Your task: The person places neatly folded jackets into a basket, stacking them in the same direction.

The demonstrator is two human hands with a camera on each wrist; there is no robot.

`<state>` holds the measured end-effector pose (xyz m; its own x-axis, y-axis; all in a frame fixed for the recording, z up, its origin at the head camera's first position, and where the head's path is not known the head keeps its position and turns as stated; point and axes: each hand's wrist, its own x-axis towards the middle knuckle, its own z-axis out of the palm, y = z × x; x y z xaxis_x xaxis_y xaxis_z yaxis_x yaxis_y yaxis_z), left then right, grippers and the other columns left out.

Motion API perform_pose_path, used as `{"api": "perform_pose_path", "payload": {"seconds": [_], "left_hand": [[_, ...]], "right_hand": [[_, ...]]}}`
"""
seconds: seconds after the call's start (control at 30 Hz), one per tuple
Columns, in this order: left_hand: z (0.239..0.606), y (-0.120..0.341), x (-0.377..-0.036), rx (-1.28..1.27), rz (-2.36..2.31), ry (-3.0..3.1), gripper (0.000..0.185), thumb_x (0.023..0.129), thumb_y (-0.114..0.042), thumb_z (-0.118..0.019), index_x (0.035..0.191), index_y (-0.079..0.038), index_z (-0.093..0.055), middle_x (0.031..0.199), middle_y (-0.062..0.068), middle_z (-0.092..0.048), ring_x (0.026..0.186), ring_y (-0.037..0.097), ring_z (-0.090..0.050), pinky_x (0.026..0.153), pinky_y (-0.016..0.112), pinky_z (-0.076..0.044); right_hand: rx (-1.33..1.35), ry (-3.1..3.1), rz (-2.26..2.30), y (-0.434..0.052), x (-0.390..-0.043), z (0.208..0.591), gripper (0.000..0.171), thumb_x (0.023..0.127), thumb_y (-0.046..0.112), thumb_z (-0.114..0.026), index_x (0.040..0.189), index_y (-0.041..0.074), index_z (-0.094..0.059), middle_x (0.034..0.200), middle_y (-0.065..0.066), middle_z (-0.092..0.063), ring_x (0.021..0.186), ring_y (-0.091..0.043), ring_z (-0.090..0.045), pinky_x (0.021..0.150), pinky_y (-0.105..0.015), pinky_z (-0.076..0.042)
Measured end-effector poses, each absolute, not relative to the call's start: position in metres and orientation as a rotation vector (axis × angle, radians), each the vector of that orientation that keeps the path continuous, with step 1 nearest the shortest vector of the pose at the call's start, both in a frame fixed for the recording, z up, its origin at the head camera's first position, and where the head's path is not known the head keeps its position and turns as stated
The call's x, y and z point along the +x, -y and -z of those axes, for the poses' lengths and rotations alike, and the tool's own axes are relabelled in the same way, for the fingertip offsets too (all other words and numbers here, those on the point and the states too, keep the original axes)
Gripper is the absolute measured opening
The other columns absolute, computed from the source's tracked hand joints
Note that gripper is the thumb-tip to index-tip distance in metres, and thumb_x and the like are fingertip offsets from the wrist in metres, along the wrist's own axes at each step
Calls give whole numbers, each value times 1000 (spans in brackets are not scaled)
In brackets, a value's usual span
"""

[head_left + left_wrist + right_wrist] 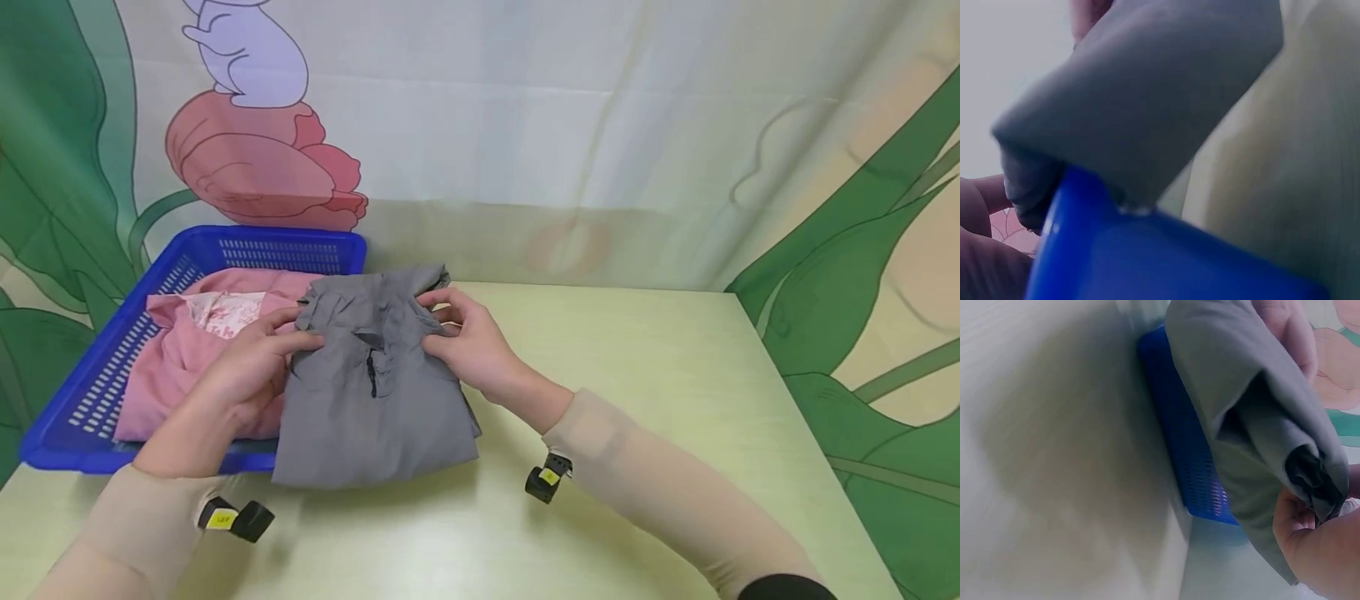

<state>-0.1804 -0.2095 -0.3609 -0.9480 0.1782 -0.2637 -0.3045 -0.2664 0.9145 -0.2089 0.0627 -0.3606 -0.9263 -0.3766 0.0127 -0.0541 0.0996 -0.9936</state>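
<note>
A folded grey garment (375, 442) hangs between both hands, its gathered band uppermost and a short black cord dangling at the front. My left hand (255, 362) grips its upper left side, thumb on the front. On the opposite side my right hand (476, 342) pinches the edge between thumb and fingers; in the right wrist view, the rolled end of the grey cloth (1210, 375) sits in those fingers. The garment overlaps the right part of a blue plastic basket (352, 240), where pink clothing (180, 358) with a white patterned patch lies.
The basket stands on a pale yellow-green table (637, 367), at its left side. Behind it hangs a printed curtain (510, 125) with leaves, a flower and a white animal figure. Each forearm wears a small black camera (253, 521) near the wrist.
</note>
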Motion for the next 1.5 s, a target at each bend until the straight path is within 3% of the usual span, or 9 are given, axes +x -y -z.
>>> {"api": "perform_pose_path", "payload": {"seconds": [0.5,0.7,0.97,1.17,1.33,1.5], "left_hand": [[360,214,-179,-163,-2183,-1719,48,97,-2,-70,132,-17,-40,116,-1,-68,97,19,-73,82,40,-60],[363,211,-178,-128,-2174,-1853,47,94,1,-71,131,-12,-45,106,-5,-72,91,15,-72,78,35,-61],[356,218,-176,-174,-2260,-1825,56,93,0,-75,138,-16,-44,107,-4,-72,89,17,-74,76,37,-61],[345,235,-176,-136,-2283,-1923,51,92,-1,-75,134,-17,-52,102,-6,-74,87,12,-73,73,29,-60],[333,250,-177,-102,-2339,-1880,62,95,4,-70,147,-15,-42,106,-7,-74,90,11,-72,74,27,-60],[324,264,-178,-100,-2267,-1952,60,96,1,-69,146,-13,-39,105,-7,-74,84,13,-73,68,30,-61]], "right_hand": [[-483,-2145,1935,-54,-208,369,49,89,-12,-59,134,8,-59,119,-11,-55,92,-20,-58,77,-28,-48],[-518,-2127,1957,-52,-207,367,49,88,-11,-59,133,8,-60,115,-11,-56,88,-19,-57,75,-27,-47],[-538,-2109,1996,-49,-206,360,48,88,-12,-59,132,5,-60,112,-11,-57,87,-18,-60,75,-26,-50],[-571,-2118,2008,-40,-209,348,47,89,-11,-60,133,5,-60,112,-11,-59,85,-17,-59,74,-25,-50],[-552,-2102,2029,-31,-211,337,47,90,-11,-60,133,6,-59,115,-11,-59,91,-18,-62,78,-26,-52],[-515,-2055,2050,-21,-212,334,46,90,-11,-61,133,5,-59,115,-11,-58,96,-20,-63,81,-28,-54]]}}
